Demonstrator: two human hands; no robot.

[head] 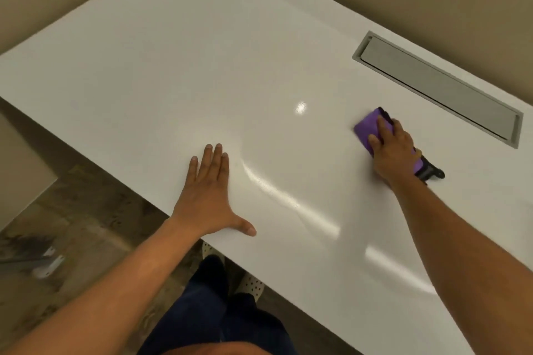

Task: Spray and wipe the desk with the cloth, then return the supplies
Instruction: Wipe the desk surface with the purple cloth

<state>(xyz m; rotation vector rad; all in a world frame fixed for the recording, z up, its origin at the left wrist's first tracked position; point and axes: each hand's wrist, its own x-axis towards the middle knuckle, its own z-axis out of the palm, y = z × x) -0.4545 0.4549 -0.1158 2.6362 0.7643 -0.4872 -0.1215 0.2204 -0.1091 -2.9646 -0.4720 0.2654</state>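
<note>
A glossy white desk (178, 66) fills the view. My right hand (395, 150) presses a purple cloth (367, 128) with black edging flat on the desk at the right, just in front of the cable hatch. Part of the cloth sticks out behind the wrist. My left hand (209, 193) lies flat on the desk near its front edge, fingers spread, holding nothing. No spray bottle is in view.
A grey recessed cable hatch (438, 86) with a shut lid runs along the desk's back right edge. Beige walls stand behind the desk. Below the front edge are the floor, my legs (219, 311) and a grey metal foot (43, 262) at the left.
</note>
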